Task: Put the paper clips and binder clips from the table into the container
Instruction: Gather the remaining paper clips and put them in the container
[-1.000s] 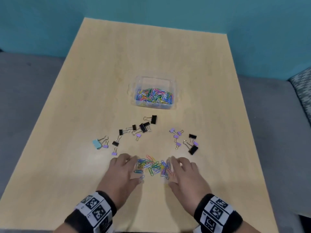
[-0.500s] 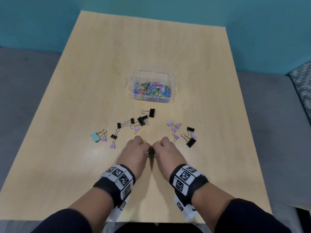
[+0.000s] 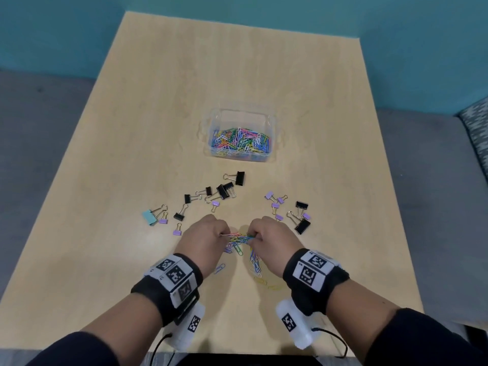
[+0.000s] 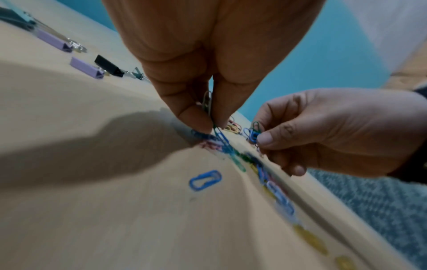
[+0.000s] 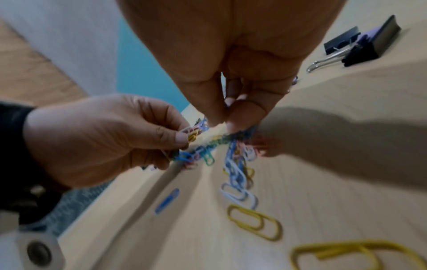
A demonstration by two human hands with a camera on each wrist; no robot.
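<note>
Half a second ago the two hands were pressed knuckle to knuckle over the heap, hiding it; now they have drawn slightly apart and lifted, and a tangle of coloured paper clips (image 3: 239,240) shows in the gap between them. A second ago the hands lay flat and spread on either side of the same heap.

The left hand (image 3: 203,240) has its fingers curled in, thumb and fingertips pinching a bunch of the clips; the left wrist view shows clips squeezed between its fingertips. The right hand (image 3: 273,243) is curled the same way, thumb against fingers, gripping the other end of the bunch. Some clips trail down from the right hand toward the wrist, and a few lie loose on the counter (image 3: 132,180): a blue clip (image 3: 219,268) just behind the left hand and yellow clips (image 3: 264,282) behind the right.

Binder clips (image 3: 219,192) lie scattered ahead of the left hand, and more binder clips (image 3: 297,215) ahead of the right hand. The container (image 3: 241,116), already holding many coloured clips, stands well ahead of both hands.
</note>
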